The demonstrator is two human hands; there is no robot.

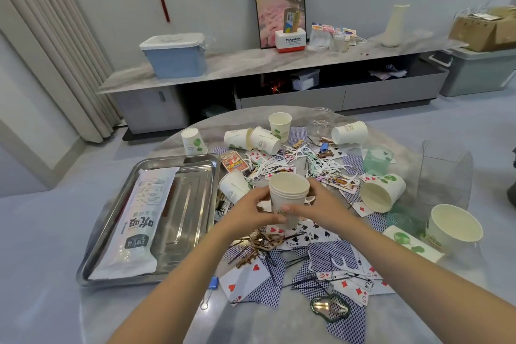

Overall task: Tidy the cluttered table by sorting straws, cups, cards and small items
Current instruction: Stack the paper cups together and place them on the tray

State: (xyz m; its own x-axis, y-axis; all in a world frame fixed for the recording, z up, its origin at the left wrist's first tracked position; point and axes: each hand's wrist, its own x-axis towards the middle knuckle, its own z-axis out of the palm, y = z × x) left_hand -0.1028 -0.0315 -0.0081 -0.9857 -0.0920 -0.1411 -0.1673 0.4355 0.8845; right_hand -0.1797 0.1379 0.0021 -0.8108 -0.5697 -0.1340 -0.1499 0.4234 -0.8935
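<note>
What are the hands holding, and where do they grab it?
Both hands hold a stack of paper cups upright above the cards. The left hand and right hand each grip its side wall, below the rims.

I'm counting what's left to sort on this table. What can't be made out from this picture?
- Stack of cups, head view: the left hand and right hand wrap it, so the count is unclear.
- Straw packet on the tray: opaque wrapper hides the contents.
- Playing cards: many face down or overlapped.
- Toothpicks and floss picks: too small and tangled to count.
</note>
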